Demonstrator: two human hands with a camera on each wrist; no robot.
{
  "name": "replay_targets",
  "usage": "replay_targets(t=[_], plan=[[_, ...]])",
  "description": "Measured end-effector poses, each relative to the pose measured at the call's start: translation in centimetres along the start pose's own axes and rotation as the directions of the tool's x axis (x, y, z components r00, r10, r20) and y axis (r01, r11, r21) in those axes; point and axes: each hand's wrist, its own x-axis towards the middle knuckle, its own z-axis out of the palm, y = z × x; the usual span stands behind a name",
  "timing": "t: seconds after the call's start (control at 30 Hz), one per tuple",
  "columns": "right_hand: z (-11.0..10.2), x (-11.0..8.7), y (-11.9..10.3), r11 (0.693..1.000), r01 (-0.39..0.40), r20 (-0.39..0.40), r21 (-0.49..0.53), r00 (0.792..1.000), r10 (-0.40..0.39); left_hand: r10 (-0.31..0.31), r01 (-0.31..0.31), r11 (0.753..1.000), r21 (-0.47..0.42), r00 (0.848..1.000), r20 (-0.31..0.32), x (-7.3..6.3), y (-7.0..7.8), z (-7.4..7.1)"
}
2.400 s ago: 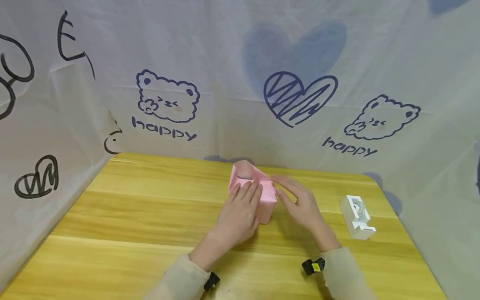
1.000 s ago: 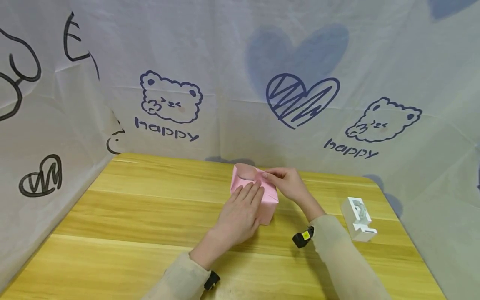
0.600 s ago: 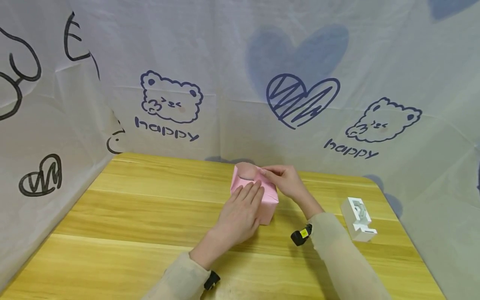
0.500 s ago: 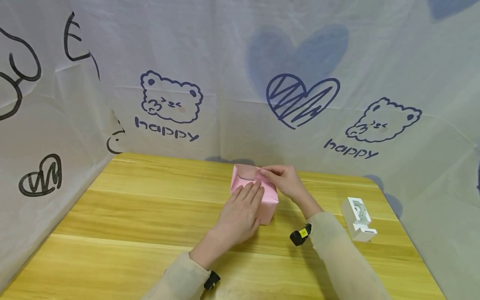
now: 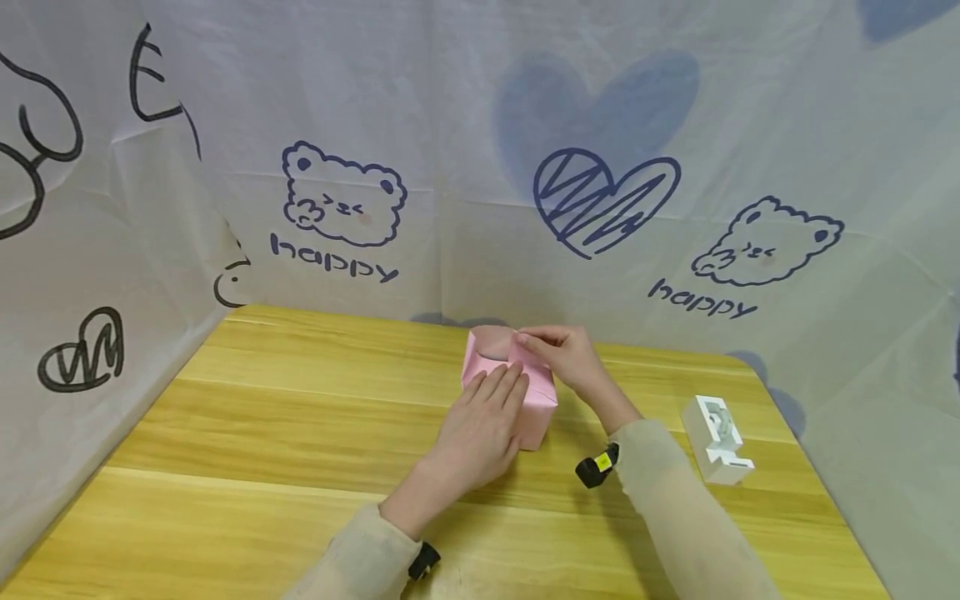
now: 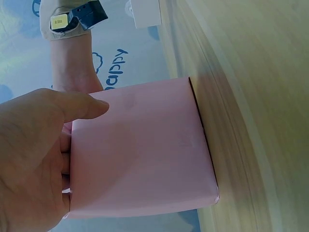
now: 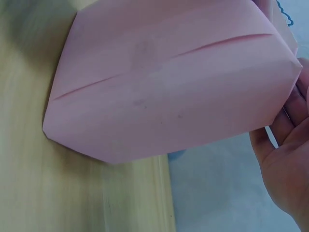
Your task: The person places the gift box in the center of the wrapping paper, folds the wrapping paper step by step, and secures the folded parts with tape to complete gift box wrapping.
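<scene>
A box wrapped in pink paper (image 5: 534, 423) stands near the back of the wooden table; its wrapping shows a folded rim and a rounded gap at the far end of the top. My left hand (image 5: 480, 429) rests on top with straight fingers, the thumb lying against one pink side (image 6: 140, 150) in the left wrist view. At the far right corner my right hand (image 5: 570, 358) pinches the edge of the pink paper between thumb and index finger. The right wrist view shows a long seam across the pink side (image 7: 159, 92); the pinching fingertips are mostly hidden there.
To the right on the table (image 5: 300, 417) sits a white tape dispenser (image 5: 708, 442) with a roll in it. A pale cloth (image 5: 465, 167) with bear and heart drawings hangs just behind the table's back edge. Each wrist carries a small black camera (image 5: 596, 468).
My right hand has gone from the box's right side to its far corner, pinched the paper there and drawn it slightly left. My left hand stays on top.
</scene>
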Motion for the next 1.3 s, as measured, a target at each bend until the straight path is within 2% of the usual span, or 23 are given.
replay_targets(t=[0.33, 0.6, 0.77, 1.1, 1.3], plan=[[0.0, 0.3, 0.1, 0.998, -0.027, 0.013, 0.061, 1.0, 0.026, 0.004, -0.004, 1.0, 0.0, 1.0, -0.007, 0.0, 0.1, 0.1], [0.5, 0.2, -0.4, 0.996, -0.045, -0.02, 0.074, 0.999, 0.047, 0.005, -0.005, 1.0, 0.004, 1.0, -0.017, 0.0, 0.1, 0.2], [0.7, 0.2, -0.5, 0.994, -0.018, -0.024, 0.112, 0.999, 0.021, 0.003, -0.003, 1.0, 0.005, 1.0, -0.022, 0.0, 0.1, 0.3], [1.2, -0.4, -1.2, 0.995, 0.003, -0.063, 0.095, 0.998, 0.003, 0.005, -0.005, 1.0, 0.008, 0.999, -0.042, 0.0, 0.0, 0.3], [0.5, -1.8, -0.6, 0.991, 0.084, -0.11, 0.108, 0.991, -0.072, 0.001, -0.001, 1.0, 0.005, 0.999, -0.034, 0.0, 0.0, 0.2]])
